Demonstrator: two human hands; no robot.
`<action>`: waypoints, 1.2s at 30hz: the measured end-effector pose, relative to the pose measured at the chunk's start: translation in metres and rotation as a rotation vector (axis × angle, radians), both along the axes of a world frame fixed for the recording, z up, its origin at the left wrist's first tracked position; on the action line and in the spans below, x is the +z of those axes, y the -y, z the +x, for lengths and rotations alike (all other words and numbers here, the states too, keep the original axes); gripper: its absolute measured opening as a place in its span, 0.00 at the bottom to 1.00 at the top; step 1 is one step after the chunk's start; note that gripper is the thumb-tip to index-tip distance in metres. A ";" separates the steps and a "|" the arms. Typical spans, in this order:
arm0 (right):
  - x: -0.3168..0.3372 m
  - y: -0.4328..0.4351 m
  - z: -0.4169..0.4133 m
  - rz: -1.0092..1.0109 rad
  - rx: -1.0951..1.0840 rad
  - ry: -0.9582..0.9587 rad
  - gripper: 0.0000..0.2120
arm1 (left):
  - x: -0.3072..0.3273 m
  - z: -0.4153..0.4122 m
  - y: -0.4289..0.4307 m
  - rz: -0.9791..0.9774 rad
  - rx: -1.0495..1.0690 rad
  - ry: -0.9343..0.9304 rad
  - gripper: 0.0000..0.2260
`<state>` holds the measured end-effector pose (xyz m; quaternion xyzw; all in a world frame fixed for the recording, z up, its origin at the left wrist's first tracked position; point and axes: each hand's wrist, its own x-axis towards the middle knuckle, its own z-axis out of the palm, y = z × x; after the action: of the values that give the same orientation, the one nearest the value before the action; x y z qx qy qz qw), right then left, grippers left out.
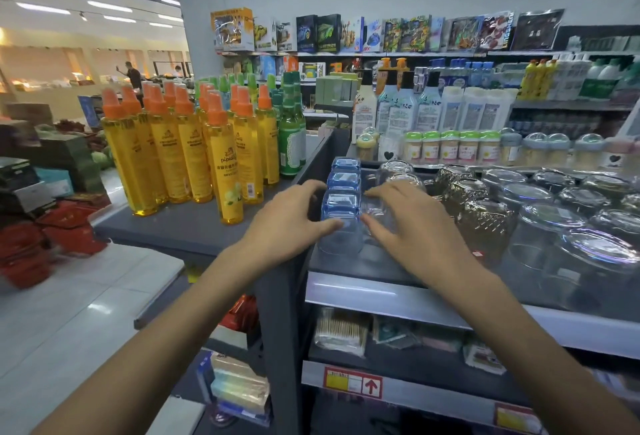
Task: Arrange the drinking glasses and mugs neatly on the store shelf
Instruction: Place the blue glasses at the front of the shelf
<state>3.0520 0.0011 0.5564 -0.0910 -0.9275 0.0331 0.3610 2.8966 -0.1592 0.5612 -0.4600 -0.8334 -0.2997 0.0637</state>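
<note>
"pipi…" on the front yellow bottle (pixel 229 171); "LINGSHEN" on a toy box (pixel 497 32)

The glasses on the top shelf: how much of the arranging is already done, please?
Done: the blue glasses stand upside down in one row. In hand: the left hand holds the front blue glass, the right hand a clear glass beside it. To do: the larger clear glasses seem unevenly spaced.
</note>
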 end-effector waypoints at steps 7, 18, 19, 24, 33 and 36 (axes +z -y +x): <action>-0.084 0.014 0.019 0.167 0.036 -0.048 0.09 | -0.019 0.039 -0.027 0.041 0.175 -0.077 0.30; -0.107 0.008 0.025 0.168 0.099 -0.138 0.09 | -0.029 0.034 -0.043 0.139 0.238 -0.004 0.25; -0.108 0.008 0.025 0.171 0.100 -0.139 0.09 | -0.029 0.033 -0.044 0.146 0.232 0.002 0.25; -0.109 0.009 0.024 0.173 0.096 -0.141 0.09 | -0.031 0.028 -0.046 0.187 0.218 0.056 0.26; -0.108 0.010 0.024 0.158 0.089 -0.142 0.09 | -0.032 0.031 -0.055 0.199 0.242 0.080 0.28; -0.107 0.011 0.024 0.145 0.087 -0.142 0.08 | -0.032 0.032 -0.054 0.201 0.238 0.087 0.27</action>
<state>3.0756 -0.0101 0.4496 -0.0218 -0.9027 -0.0122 0.4296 2.9285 -0.1052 0.5294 -0.3359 -0.8498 -0.3915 0.1084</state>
